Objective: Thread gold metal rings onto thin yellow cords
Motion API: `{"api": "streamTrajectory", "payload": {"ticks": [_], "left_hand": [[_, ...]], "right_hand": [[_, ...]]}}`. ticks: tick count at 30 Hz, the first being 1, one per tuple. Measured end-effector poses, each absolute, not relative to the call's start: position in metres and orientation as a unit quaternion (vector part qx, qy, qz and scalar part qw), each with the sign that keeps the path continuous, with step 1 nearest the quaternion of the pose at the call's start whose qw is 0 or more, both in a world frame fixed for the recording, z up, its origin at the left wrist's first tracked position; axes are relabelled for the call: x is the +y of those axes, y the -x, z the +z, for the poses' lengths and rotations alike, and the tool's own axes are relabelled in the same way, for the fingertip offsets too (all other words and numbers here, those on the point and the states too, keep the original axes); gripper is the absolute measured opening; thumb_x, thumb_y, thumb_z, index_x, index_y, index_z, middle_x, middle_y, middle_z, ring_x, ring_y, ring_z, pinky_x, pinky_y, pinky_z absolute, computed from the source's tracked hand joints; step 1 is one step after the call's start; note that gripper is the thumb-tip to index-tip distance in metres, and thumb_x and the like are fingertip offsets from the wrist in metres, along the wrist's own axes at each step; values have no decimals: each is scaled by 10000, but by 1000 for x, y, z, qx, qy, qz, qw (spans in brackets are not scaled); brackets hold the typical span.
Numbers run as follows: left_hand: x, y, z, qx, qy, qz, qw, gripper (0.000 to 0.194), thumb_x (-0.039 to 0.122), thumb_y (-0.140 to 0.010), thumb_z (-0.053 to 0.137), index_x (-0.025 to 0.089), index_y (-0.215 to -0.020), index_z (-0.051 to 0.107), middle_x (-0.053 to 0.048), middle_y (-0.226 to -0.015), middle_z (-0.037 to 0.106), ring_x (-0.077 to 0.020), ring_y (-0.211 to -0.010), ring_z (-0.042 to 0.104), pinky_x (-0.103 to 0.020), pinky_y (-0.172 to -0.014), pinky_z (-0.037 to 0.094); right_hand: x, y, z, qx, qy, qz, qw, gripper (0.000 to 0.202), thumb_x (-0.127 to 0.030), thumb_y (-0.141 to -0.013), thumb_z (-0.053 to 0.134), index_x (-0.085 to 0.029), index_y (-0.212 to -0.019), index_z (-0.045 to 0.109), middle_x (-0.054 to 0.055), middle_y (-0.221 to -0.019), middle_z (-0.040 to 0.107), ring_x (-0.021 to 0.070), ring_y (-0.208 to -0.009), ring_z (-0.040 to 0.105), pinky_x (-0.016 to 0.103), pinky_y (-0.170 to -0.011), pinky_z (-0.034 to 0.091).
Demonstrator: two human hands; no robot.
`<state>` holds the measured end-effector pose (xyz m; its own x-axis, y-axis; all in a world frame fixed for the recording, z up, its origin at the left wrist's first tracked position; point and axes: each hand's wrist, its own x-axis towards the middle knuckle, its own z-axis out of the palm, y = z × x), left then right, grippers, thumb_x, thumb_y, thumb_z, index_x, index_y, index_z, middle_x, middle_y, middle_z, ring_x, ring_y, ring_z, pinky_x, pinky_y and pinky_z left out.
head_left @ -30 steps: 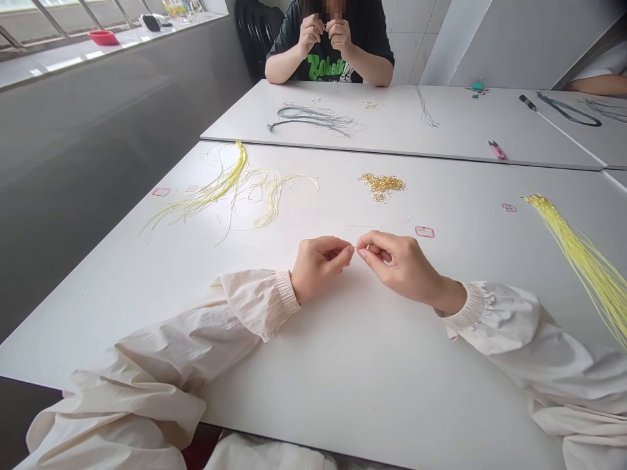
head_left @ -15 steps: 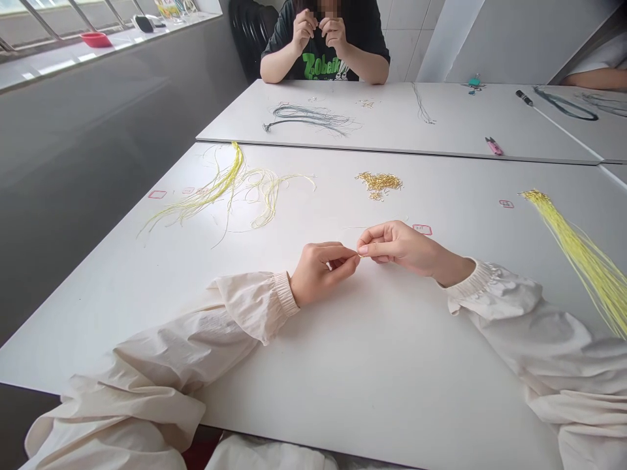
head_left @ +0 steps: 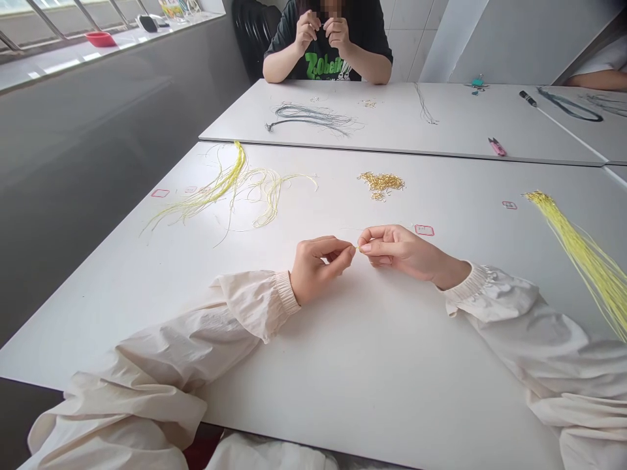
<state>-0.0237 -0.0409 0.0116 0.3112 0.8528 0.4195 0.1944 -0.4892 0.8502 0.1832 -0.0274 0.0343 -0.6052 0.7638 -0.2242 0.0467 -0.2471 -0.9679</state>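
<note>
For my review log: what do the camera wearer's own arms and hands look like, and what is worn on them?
Both arms are in loose, wrinkled cream sleeves, the left sleeve and the right sleeve alike, each gathered into a ribbed, elastic-looking cuff at the wrist. The left hand and right hand are bare, with no gloves, and no rings are visible.

Furniture: white desk (head_left: 343, 372), far desk (head_left: 392, 134) along its far edge, black seats (head_left: 252, 39) beyond | Walls: glossy grey wall (head_left: 112, 170) left, pale tiles (head_left: 406, 46) behind | Window: bars (head_left: 46, 23) over sill (head_left: 63, 57) | Light: bright on sill
</note>
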Motion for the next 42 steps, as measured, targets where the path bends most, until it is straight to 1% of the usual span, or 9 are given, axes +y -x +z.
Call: {"api": "streamTrajectory", "payload": {"ticks": [8,15,20,25,30,33,37,40,42], "left_hand": [[-37,21,14,389,-705,465,368,188,233,-860,654,134,-707,704,-3,-584,633,-64,-451,550,-169,-461,452],[-35,22,13,378,-706,468,373,185,243,-861,657,133,-721,706,-5,-586,632,-66,-454,552,-175,-466,453],[-35,22,15,380,-690,452,418,192,272,-853,670,132,-727,705,-3,-581,626,-64,-445,539,-174,-453,446],[-37,21,18,390,-646,443,484,204,305,-848,682,133,-743,707,5,-571,611,-60,-445,517,-167,-444,443],[-37,21,19,403,-632,450,486,231,340,-831,699,135,-725,708,-2,-572,616,-66,-444,516,-176,-443,450],[-36,21,18,411,-630,456,476,230,339,-830,694,135,-724,708,-4,-568,619,-68,-440,514,-180,-441,449],[-34,20,19,427,-629,460,459,208,307,-829,685,136,-711,701,3,-554,611,-67,-437,508,-182,-443,442],[-33,19,20,433,-628,458,456,201,295,-830,681,137,-707,699,6,-555,610,-67,-441,509,-183,-449,442],[-33,19,20,434,-627,459,456,200,290,-830,678,135,-706,700,6,-557,610,-67,-445,511,-182,-451,441]], "right_hand": [[-36,-173,29,-554,393,646,349,74,-246,-891,619,-176,-876,600,-54,-578,355,86,-563,283,265,-577,235],[-41,-167,29,-591,427,576,371,180,-349,-905,627,-182,-857,580,-74,-530,319,80,-529,254,263,-541,214],[-42,-168,27,-648,434,497,381,149,-298,-918,592,-175,-837,574,-78,-532,285,75,-509,233,263,-518,194],[-41,-170,24,-678,415,466,390,114,-275,-923,578,-175,-867,579,-80,-543,276,77,-508,243,258,-519,214],[-43,-171,25,-663,413,494,382,150,-333,-933,575,-189,-976,575,-84,-550,262,85,-502,232,255,-512,221],[-47,-169,25,-664,415,482,392,197,-330,-926,586,-208,-1069,524,-88,-549,308,94,-493,273,257,-518,257],[-53,-166,24,-703,424,392,414,235,-278,-911,592,-225,-1115,489,-66,-596,399,118,-548,367,272,-579,342],[-56,-164,21,-738,432,317,411,161,-232,-911,567,-224,-1060,509,-60,-602,402,120,-568,380,276,-618,366],[-56,-163,20,-749,436,295,402,115,-224,-913,552,-221,-1025,523,-57,-603,400,117,-569,382,273,-621,369]]}}
